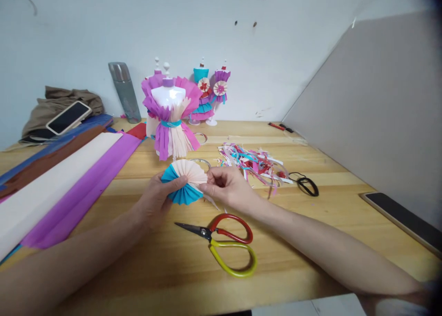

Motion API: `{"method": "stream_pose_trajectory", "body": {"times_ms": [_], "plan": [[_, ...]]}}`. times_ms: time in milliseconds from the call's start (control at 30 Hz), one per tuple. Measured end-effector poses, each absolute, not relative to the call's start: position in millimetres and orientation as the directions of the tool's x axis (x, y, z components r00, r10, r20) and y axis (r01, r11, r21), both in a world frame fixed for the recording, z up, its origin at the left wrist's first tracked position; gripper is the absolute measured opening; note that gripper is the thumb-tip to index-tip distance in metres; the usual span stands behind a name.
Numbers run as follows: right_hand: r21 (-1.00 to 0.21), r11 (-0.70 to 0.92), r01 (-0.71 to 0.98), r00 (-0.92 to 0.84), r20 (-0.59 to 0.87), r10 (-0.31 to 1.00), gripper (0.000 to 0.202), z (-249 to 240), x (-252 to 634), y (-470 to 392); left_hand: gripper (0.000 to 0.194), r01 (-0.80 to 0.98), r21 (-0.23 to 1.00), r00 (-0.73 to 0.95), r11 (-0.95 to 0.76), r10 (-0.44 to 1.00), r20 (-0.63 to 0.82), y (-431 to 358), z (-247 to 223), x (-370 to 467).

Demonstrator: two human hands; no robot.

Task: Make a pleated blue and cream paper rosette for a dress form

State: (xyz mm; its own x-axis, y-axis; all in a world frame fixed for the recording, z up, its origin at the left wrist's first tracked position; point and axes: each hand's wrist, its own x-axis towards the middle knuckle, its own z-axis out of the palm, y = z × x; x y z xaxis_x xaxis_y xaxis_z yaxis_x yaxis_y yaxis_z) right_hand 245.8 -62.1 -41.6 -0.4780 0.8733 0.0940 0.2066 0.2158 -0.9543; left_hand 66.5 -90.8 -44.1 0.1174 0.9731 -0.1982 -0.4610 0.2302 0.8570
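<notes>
A pleated paper rosette point(184, 194), half cream and half blue, is held upright above the table. My left hand point(156, 198) grips it from the left, thumb across its front near the centre and the other fingers hidden behind. At its right edge, where cream meets blue, my right hand point(226, 187) pinches the paper between thumb and fingers. Thin pale strips hang below that hand. Just beneath lie scissors point(207, 234) with one red and one yellow handle. Behind the rosette stands a small white dress form point(168, 96) wrapped in purple, pink and cream crepe paper.
Crepe paper sheets point(86, 182) cover the left side. Paper scraps point(253, 162) and a black cord loop point(307, 186) lie to the right. Further back stand a bottle point(126, 95) and decorated dress forms point(220, 88). Phones point(69, 118) rest left and right point(397, 215).
</notes>
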Motion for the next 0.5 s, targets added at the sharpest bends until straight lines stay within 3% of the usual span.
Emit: {"method": "stream_pose_trajectory", "body": {"times_ms": [300,500], "plan": [[-0.954,0.206,0.217,-0.463,0.085,0.882,0.034,-50,236,-68,0.027,-0.532,0.816,0.082,0.227,0.973,-0.218,-93,-46,70],[-0.893,0.297,0.337,-0.605,0.035,0.795,0.031,-38,252,-65,0.024,-0.529,0.815,0.086,0.236,0.97,-0.225,-93,-51,66]]}}
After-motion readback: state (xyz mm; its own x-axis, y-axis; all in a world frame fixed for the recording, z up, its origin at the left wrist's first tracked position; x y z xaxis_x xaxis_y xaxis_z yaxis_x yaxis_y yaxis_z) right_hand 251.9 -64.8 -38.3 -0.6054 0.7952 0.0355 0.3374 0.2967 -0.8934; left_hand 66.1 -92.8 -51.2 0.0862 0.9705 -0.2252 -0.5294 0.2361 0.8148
